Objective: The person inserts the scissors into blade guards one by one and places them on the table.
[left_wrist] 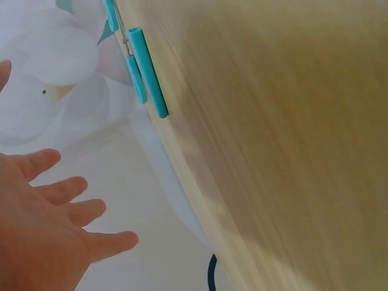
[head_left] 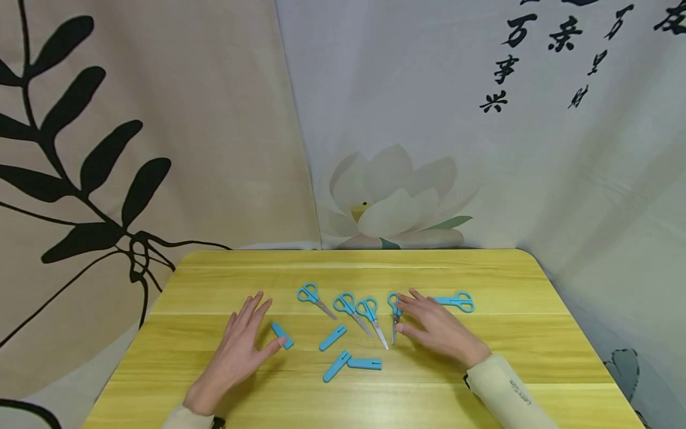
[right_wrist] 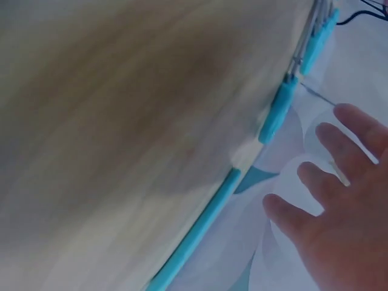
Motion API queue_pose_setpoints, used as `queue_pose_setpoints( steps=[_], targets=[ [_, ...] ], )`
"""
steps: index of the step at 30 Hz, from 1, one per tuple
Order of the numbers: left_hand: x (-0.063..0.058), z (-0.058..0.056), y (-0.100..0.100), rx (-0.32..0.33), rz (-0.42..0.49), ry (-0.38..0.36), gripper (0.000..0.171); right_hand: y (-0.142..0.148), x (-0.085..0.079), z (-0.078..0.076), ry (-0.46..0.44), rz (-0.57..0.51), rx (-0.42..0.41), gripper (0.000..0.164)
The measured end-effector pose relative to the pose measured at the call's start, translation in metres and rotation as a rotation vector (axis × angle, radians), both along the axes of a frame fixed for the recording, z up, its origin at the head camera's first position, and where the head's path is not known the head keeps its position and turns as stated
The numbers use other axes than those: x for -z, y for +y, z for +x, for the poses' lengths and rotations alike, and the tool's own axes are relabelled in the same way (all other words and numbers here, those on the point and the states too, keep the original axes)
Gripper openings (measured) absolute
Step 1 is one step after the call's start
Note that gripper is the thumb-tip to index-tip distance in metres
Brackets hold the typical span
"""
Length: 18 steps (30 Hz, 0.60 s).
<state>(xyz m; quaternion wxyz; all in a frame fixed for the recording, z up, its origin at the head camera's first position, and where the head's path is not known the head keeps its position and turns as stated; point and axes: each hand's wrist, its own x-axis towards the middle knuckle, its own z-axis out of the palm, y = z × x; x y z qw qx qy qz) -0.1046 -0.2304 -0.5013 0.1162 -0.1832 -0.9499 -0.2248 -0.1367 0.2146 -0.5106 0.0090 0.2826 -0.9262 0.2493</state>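
Note:
My left hand (head_left: 241, 348) hovers at the left with its fingers spread, and holds nothing. Its thumb overlaps a blue blade cover (head_left: 280, 332) in the head view; contact cannot be told. In the left wrist view a blue bar-shaped piece (left_wrist: 148, 73) lies beyond the fingers. My right hand (head_left: 439, 330) is raised with straight, parted fingers, partly hiding a pair of blue-handled scissors (head_left: 393, 301). More bare-bladed scissors lie to its left: one pair (head_left: 368, 310), another (head_left: 345, 304) and a third (head_left: 308, 293). Behind the right hand, covered scissors (head_left: 458, 301) point left.
Other loose blue covers lie mid-table: one (head_left: 333, 338) below the scissors, another (head_left: 337, 366) nearer the front, and one (head_left: 365, 364) touching or close beside it. The wooden table (head_left: 257, 405) ends at a printed curtain (head_left: 225, 149) behind.

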Motion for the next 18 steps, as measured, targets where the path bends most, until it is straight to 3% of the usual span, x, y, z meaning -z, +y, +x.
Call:
queue_pose_setpoints(
  steps=[9,18],
  targets=[
    [0.002,0.003,0.001,0.01,0.001,-0.001,0.087,-0.003,0.008,-0.008,-0.085,0.084,-0.009,0.067],
    [0.001,0.005,-0.002,0.008,0.006,-0.015,0.087,0.009,0.006,0.011,-0.087,0.113,0.025,0.069]
  ],
)
